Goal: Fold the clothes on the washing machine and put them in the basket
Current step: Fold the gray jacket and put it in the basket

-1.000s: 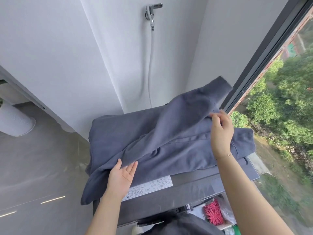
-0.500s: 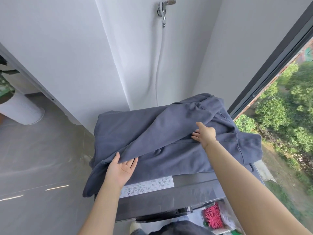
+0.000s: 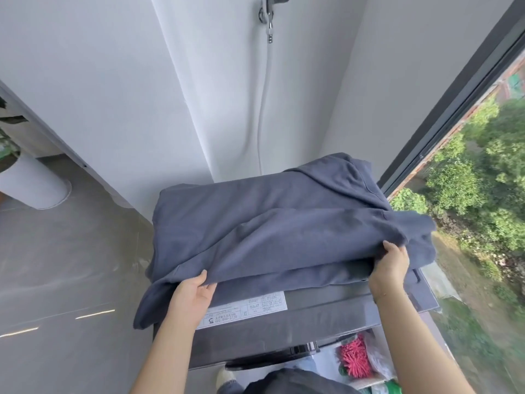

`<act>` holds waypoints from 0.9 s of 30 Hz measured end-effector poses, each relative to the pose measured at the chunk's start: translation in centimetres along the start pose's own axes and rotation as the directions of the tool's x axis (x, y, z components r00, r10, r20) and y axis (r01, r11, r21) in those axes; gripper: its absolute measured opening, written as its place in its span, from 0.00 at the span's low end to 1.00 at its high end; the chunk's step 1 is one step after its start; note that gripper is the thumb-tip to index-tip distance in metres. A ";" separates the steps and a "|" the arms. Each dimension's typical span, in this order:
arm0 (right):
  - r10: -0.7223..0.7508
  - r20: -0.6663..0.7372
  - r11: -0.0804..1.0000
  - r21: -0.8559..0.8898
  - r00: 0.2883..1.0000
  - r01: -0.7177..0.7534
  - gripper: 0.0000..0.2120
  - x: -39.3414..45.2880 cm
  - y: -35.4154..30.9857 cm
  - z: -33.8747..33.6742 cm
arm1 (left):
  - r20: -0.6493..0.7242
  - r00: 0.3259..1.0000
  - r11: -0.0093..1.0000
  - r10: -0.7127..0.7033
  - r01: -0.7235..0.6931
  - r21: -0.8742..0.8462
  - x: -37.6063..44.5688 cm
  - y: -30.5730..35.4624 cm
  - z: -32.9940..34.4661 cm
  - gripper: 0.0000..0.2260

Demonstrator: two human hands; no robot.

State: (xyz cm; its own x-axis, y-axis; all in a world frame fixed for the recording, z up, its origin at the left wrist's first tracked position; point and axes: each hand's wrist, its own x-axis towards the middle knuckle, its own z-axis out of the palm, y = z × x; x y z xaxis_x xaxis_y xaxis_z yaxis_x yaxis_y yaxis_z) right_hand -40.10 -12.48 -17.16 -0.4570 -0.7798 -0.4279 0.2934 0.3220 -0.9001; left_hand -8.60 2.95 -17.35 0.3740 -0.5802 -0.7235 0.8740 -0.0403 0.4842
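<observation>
Filling the upper half of the view, the white wall (image 3: 113,81) carries a chrome tap (image 3: 270,9) near the top edge, with a pale hose (image 3: 262,109) running down from it behind the appliance. The grey floor (image 3: 56,265) spreads out on the left, and the dark-framed window (image 3: 443,109) on the right looks onto green trees (image 3: 468,194). Below the middle stands the dark grey washing machine (image 3: 326,314), a white printed label (image 3: 244,309) stuck on its top near the front edge. The blue-grey sweatshirt (image 3: 270,223) lies spread over the machine's top, one part of it hanging off the left front corner, its near hem raised clear of the layer beneath. The left hand (image 3: 196,294) grips that raised hem at the left, thumb on top and fingers curled under the cloth. The right hand (image 3: 389,265) pinches the same edge at the right, fingers tucked into the bunched fabric. A white round planter (image 3: 31,183) stands on the floor at the far left. At the bottom right a pink bristly item (image 3: 355,362) lies beside some plastic bags (image 3: 380,362).
</observation>
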 end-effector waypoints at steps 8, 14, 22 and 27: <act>-0.053 -0.068 0.994 0.087 0.996 0.059 0.10 2.2 -3.4 -1.6 | 0.009 1.000 0.976 0.027 -0.028 0.214 -0.3 0.4 -0.8 0.19; -0.011 -0.127 0.996 -0.088 0.992 0.000 0.15 2.0 -0.5 -3.2 | -0.177 0.980 0.886 0.085 0.007 0.463 -0.2 2.2 -0.9 0.08; -0.614 0.410 0.365 -0.610 0.674 0.703 0.23 -8.8 2.8 0.9 | 0.139 0.784 0.325 0.606 -0.403 0.855 -2.3 5.3 -6.7 0.06; -0.272 0.799 0.122 -0.523 0.535 0.843 0.18 -10.1 6.6 4.5 | 0.060 0.778 0.232 0.626 -0.259 0.938 -0.1 5.9 -11.2 0.36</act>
State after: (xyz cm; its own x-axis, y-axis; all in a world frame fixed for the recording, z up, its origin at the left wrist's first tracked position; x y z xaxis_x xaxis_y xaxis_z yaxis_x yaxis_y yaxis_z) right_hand -29.80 -4.91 -18.42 0.3468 -0.9344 0.0813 -0.7891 -0.3375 -0.5133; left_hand -0.04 11.86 -19.90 0.8192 -0.5252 -0.2303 -0.1846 -0.6218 0.7611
